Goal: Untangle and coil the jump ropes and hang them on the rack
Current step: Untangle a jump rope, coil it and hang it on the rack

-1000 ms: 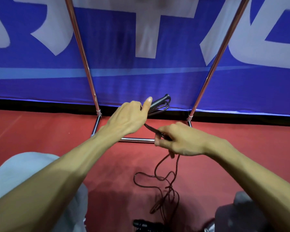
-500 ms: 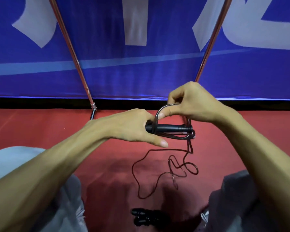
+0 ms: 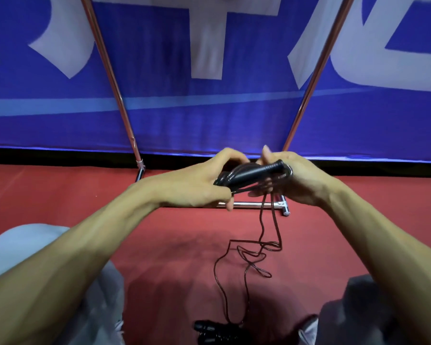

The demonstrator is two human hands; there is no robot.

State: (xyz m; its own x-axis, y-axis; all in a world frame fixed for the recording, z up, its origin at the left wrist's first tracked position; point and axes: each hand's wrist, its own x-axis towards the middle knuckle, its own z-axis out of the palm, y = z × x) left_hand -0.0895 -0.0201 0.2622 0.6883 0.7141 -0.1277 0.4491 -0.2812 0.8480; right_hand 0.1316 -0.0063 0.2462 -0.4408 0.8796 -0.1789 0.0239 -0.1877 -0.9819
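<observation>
- Jump rope (image 3: 246, 260): coiling looks part done. A long slack length trails from the hands down to the red floor (image 3: 60, 195) and lies there in loose crossed loops.
- Rack (image 3: 316, 70): two slanted metal uprights and a base bar (image 3: 249, 204) stand on the floor before the blue banner (image 3: 159, 120). No rope hangs on the part in view, so hanging is not yet done.
- Left hand (image 3: 204, 180): grasps the black handle (image 3: 256, 170) together with several wound turns (image 3: 224, 176), above the base bar.
- Right hand (image 3: 301, 180): fingers are curled round the turns at the handle's other end.
- Black object (image 3: 209, 328): probably the second handle. It lies on the floor at the bottom of the view, not yet gathered in.
- Writing: large white characters (image 3: 209, 33) on the banner are cropped and unreadable. No brand is legible on the handle.
</observation>
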